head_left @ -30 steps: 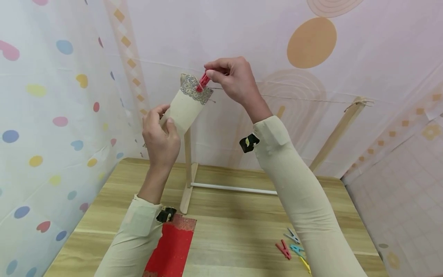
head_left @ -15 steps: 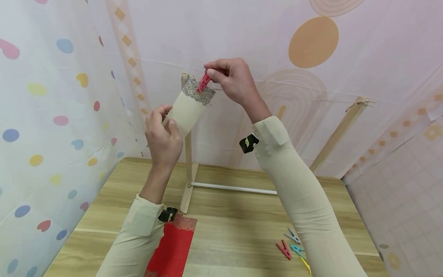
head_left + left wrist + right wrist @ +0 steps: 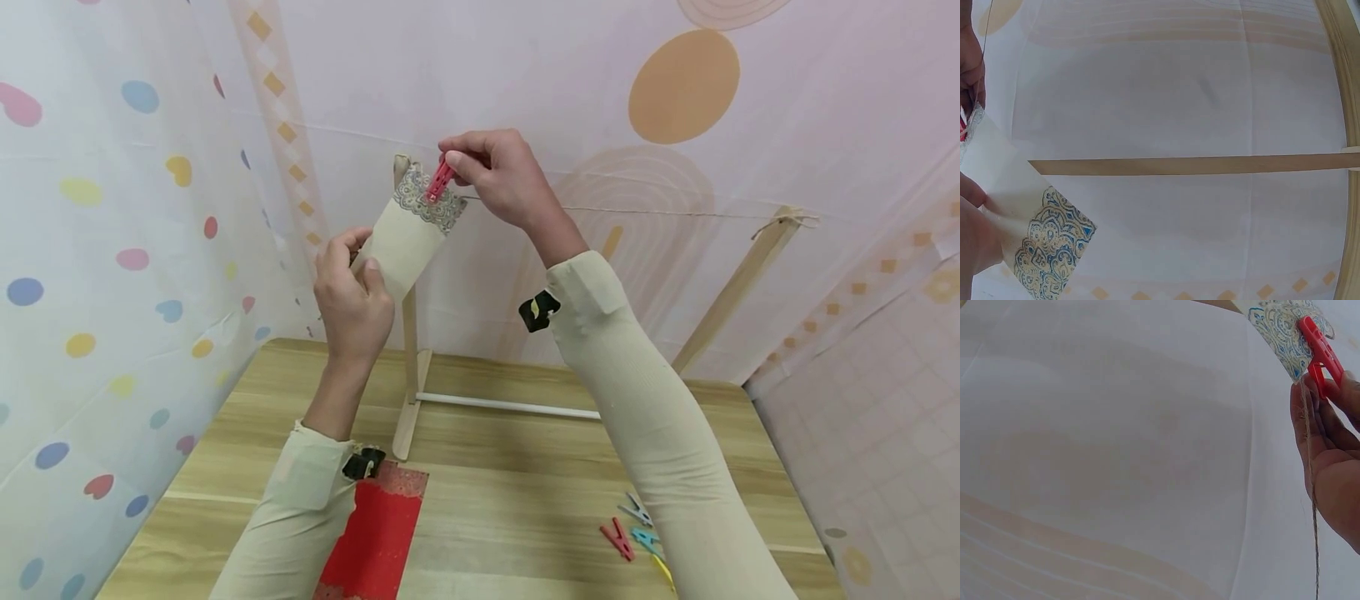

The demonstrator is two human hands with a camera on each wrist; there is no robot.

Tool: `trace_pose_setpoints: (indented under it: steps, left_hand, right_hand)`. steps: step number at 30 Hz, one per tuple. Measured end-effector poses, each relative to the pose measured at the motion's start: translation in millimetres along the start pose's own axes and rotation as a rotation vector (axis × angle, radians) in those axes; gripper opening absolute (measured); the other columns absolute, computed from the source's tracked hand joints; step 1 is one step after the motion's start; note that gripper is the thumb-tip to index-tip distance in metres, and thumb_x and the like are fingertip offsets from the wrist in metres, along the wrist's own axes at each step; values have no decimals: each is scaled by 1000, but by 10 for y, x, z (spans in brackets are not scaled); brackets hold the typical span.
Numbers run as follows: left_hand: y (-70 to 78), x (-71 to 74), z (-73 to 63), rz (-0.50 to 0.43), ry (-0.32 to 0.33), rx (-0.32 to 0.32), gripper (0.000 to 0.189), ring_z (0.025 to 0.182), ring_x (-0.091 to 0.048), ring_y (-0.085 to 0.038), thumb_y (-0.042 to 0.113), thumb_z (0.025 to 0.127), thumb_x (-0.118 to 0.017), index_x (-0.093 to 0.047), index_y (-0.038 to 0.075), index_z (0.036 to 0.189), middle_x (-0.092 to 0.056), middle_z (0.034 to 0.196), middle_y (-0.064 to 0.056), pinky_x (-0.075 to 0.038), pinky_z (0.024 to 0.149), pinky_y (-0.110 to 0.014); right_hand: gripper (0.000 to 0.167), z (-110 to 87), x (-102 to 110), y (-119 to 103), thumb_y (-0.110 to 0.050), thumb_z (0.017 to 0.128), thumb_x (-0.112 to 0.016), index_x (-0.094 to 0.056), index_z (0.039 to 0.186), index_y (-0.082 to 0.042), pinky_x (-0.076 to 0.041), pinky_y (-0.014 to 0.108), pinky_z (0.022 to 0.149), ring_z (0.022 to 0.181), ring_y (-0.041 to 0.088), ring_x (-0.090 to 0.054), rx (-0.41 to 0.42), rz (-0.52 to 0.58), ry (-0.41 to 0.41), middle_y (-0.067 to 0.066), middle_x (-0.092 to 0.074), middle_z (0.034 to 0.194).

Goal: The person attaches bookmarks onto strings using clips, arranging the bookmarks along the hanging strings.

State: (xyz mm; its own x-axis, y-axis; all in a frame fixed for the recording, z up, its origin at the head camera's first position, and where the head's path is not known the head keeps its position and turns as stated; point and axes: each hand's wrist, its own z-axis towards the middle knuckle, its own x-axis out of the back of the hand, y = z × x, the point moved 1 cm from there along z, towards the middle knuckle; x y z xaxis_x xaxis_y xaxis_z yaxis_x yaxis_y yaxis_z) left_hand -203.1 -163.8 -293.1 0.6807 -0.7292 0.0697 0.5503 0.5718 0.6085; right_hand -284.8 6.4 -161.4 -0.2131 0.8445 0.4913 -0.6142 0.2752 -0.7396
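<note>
A cream paper card [image 3: 401, 254] with blue patterned ends tilts up toward the twine line [image 3: 637, 211]. My left hand [image 3: 354, 296] holds its lower part, the thumb across the front and the other fingers behind. At the card's upper patterned end is a red clothespin [image 3: 441, 177], pinched between the thumb and fingers of my right hand [image 3: 512, 177]. In the right wrist view the clothespin's [image 3: 1321, 347] nose lies over the pattern, and the twine [image 3: 1311, 462] runs past the fingers. The left wrist view shows the card's lower blue pattern [image 3: 1054, 247].
Wooden posts [image 3: 738, 287] carry the line, with a white rod [image 3: 517, 406] low between them. A red patterned sheet [image 3: 378, 533] lies on the table under my left forearm. Loose clothespins, red [image 3: 617, 539], grey [image 3: 636, 509], blue [image 3: 647, 540] and yellow [image 3: 663, 572], lie near my right forearm.
Both hands stay nearly in place. The left hand and card have shifted slightly right, and the clothespin remains at the card's upper end in the right hand's pinch.
</note>
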Motion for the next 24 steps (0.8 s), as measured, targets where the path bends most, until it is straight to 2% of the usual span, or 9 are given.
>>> trace_pose_setpoints:
  steps: [10, 15, 19, 24]
  left_hand:
    - [7, -4, -26, -2, -10, 46, 30, 106, -57, -38, -14, 91, -52, -61, -13, 120, -64, 113, -28, -46, 90, -52]
    - [13, -22, -38, -12, -25, 48, 32, 106, -58, -37, -13, 91, -51, -60, -13, 121, -63, 113, -28, -48, 90, -51]
    - [5, -38, -52, -9, -32, 38, 33, 105, -57, -37, -13, 90, -52, -59, -12, 122, -62, 113, -27, -46, 89, -50]
    - [-7, -69, -76, -24, -54, 45, 35, 99, -56, -35, -10, 89, -52, -59, -11, 123, -62, 108, -27, -44, 83, -46]
  right_hand:
    - [32, -55, -9, 1, -5, 101, -60, -64, 131, 6, -52, 24, 91, 106, 24, -68, 0, -85, -1, 16, -69, 124]
    - [35, -91, -9, -28, -8, 102, -59, -62, 136, 2, -52, 24, 90, 108, 23, -68, 25, -168, 15, 13, -68, 128]
    - [38, -119, -8, -45, -9, 103, -58, -60, 139, -1, -51, 22, 92, 115, 18, -65, 32, -227, 9, 10, -64, 135]
    - [38, -178, 15, -36, -8, 102, -59, -60, 140, -1, -49, 23, 97, 119, 17, -62, 54, -246, 33, 9, -62, 139]
